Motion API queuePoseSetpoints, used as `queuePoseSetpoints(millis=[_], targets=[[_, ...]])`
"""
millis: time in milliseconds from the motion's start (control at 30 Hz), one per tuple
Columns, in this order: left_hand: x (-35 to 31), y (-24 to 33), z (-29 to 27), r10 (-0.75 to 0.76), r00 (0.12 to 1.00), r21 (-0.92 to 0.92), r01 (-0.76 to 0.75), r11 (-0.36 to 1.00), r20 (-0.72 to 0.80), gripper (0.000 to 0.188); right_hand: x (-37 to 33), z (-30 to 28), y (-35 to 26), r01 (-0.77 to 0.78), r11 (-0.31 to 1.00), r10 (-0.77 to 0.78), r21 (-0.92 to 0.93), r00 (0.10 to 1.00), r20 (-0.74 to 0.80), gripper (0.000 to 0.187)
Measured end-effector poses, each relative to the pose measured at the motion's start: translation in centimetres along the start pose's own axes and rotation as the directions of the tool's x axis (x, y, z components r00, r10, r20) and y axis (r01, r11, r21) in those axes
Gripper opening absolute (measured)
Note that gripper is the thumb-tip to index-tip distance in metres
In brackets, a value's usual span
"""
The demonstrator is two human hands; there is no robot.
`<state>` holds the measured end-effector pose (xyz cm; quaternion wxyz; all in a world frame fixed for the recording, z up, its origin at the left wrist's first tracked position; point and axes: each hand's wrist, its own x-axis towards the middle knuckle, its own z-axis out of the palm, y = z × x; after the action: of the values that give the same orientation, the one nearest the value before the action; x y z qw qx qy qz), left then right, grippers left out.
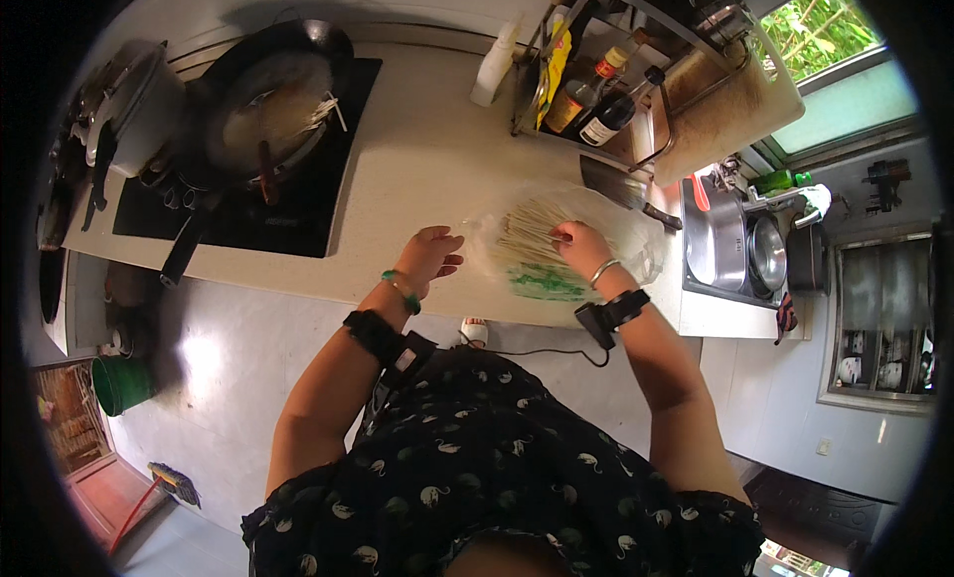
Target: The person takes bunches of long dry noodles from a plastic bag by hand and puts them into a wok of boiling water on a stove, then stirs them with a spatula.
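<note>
A clear plastic bag with green print [545, 282] lies on the counter in front of me, pale dry noodles [527, 229] spread on it. My right hand [584, 247] is over the right end of the noodles, its fingers pinched on some of them. To the left of the bag my left hand [433, 255] hovers near the counter's front edge, fingers loosely bent and apart, holding nothing. On the black cooktop at the left sits a wok [268, 80] with cloudy liquid in it. A few pale sticks [325, 112] rest at its right rim, and a brown handle [266, 169] leans over its near side.
Behind the bag lies a cleaver [621, 184], its handle toward the sink [715, 234]. A rack with sauce bottles [608, 118], a white bottle [494, 65] and a cutting board [730, 110] stand at the back. The wok's handle [187, 244] juts past the counter's front edge.
</note>
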<state>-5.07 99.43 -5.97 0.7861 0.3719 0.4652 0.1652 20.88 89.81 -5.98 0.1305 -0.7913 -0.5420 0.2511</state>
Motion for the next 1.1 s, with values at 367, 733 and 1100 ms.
queuePoseSetpoints(millis=[367, 733, 1100], targets=[[3.4, -2.5, 2.7, -0.051, 0.998, 0.308, 0.064, 0.949, -0.048, 0.028, -2.0, 3.1, -1.1, 0.029, 0.922, -0.055, -0.386, 0.997, -0.057, 0.062], [0.1, 0.1, 3.2, 0.099, 0.995, 0.316, -0.083, 0.945, -0.035, 0.018, 0.1, 3.4, -0.1, 0.057, 0.888, -0.066, -0.457, 0.998, -0.003, 0.043], [-0.9, 1.0, 2.7, 0.176, 0.981, 0.313, -0.144, 0.939, -0.078, 0.02, -1.3, 2.1, 0.6, 0.182, 0.922, -0.195, -0.343, 0.981, -0.003, 0.024]])
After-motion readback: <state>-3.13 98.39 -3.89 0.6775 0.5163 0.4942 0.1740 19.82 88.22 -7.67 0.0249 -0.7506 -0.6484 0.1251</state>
